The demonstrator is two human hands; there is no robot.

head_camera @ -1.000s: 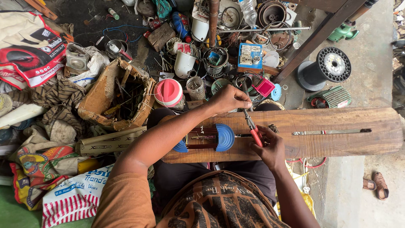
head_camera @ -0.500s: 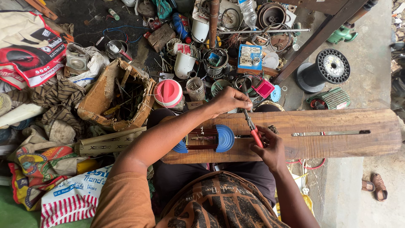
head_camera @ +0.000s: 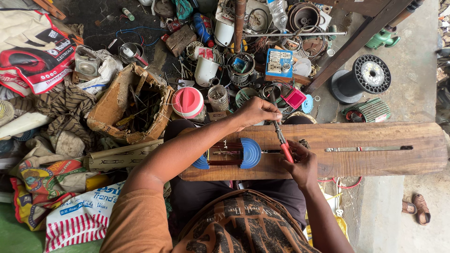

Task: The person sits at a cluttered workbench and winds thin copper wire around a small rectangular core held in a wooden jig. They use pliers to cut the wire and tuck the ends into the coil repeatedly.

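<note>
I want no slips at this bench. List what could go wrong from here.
1. The left hand and right hand both grip the red-handled pliers close together; a slip could pinch or jab a finger.
2. The wooden plank lies across the person's lap; hard levering might tip it and the blue-ended spool off.
3. Clutter crowds the plank's far edge; the pink-lidded jar could be knocked.

Wooden plank [head_camera: 375, 164] matt, grained; bobbin [head_camera: 250, 153] flange smooth blue plastic; pliers [head_camera: 282, 143] grips glossy red plastic.
</note>
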